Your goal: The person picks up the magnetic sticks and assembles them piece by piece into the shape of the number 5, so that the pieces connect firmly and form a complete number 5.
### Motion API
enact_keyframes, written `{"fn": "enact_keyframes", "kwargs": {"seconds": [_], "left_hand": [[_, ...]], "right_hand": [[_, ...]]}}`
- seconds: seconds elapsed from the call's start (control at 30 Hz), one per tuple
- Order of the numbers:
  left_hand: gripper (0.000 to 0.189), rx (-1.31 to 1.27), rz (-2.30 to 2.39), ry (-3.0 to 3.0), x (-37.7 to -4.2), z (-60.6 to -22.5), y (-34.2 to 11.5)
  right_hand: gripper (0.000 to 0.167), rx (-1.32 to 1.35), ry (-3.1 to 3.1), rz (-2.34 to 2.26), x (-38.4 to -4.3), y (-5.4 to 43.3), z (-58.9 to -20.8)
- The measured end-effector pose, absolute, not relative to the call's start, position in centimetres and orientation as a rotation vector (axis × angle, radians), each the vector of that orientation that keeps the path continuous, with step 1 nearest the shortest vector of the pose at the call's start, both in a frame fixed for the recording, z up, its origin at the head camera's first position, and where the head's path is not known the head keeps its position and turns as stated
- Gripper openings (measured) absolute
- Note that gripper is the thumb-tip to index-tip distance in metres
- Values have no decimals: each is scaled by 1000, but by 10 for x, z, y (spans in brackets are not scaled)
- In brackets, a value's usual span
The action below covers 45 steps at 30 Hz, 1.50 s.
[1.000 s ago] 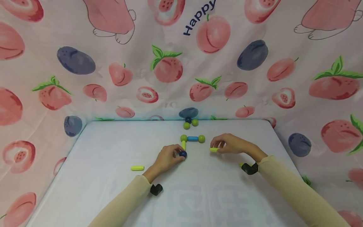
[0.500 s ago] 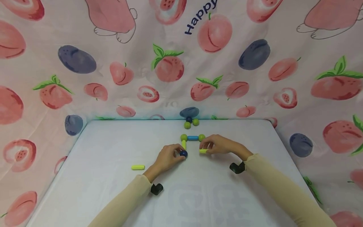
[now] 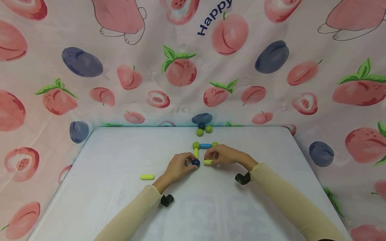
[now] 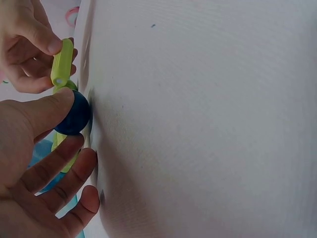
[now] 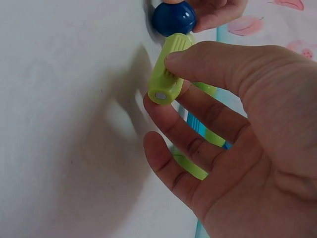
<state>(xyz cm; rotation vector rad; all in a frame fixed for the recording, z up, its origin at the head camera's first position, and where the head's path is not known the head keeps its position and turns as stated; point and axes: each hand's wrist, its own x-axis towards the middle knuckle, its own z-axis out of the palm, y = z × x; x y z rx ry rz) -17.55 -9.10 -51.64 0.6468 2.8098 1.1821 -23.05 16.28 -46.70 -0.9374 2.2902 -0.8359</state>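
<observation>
My left hand (image 3: 180, 166) pinches a dark blue ball (image 3: 196, 163) between thumb and index finger, the other fingers spread loosely. A yellow-green rod (image 3: 196, 153) runs from this ball to a green ball (image 3: 196, 145), which a blue rod (image 3: 205, 146) links to another green ball (image 3: 215, 144). In my right hand (image 3: 224, 154), thumb and fingers pinch a second yellow-green magnetic rod (image 5: 171, 69) with a round metal disc in its end. Its far end is right by the blue ball (image 5: 174, 19) in the right wrist view.
Another yellow-green rod (image 3: 147, 177) lies on the white table (image 3: 120, 214) left of my left hand. At the back edge sit a dark blue ball (image 3: 201, 126) and two green balls (image 3: 200, 132). A fruit-print cloth (image 3: 178, 110) hangs behind the table.
My right hand has moved left with the yellow-green magnetic rod, bringing it close to the blue ball. My left hand keeps its hold on the ball in about the same place.
</observation>
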Motion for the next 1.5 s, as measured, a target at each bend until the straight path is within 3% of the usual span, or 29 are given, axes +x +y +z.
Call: {"fn": "enact_keyframes", "kwargs": {"seconds": [1.5], "left_hand": [[26, 672, 1198, 2820, -176, -519, -91]], "right_hand": [[27, -924, 2265, -829, -237, 157, -475]]}}
